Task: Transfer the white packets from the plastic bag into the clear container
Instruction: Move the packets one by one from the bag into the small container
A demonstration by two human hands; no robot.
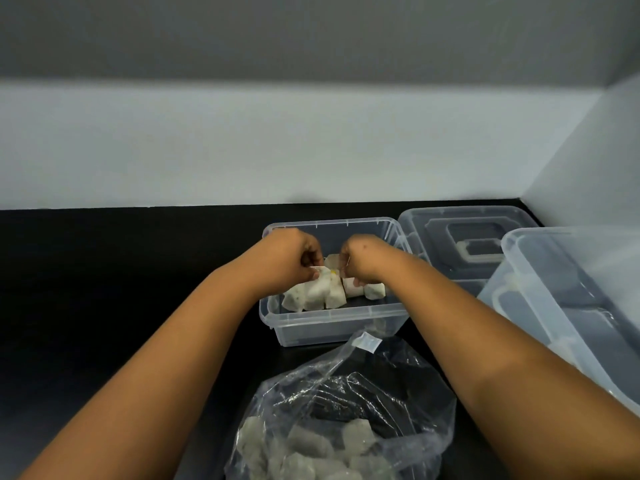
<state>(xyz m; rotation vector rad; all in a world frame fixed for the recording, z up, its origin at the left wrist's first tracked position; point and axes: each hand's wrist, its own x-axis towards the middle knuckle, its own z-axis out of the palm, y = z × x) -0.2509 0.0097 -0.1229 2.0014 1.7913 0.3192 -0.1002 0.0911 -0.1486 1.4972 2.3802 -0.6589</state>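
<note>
The left hand (289, 259) reaches into the clear rectangular plastic container (332, 322) with its fingers curled, pinching the top edge of a small white paper packet (320, 289) that stands in the near row. The right hand (360, 259) is beside it, close but apart, its fingers also curled down onto another small white packet (351, 289) just to the right of the first; it appears to pinch that one, though the fingertips are hidden under the knuckles. Both bare forearms stretch forward from the bottom corners of the view and meet over the container.

Inside the container a cluster of white packets (332, 292) sits against the near wall, several side by side, with one more (375, 291) at the right end and another partly visible behind the hands. The far half of the container shows only its bare floor.

Just in front of the container, on the black countertop (104, 289), lies a crumpled transparent plastic bag (346, 403), its mouth open upward, with many more packets (298, 448) heaped in its bottom, greyish through the film. To the right of the container lies a clear plastic lid (467, 244), and nearer on the right stands a larger clear plastic tub (561, 299). A pale wall (277, 150) runs behind the counter
</note>
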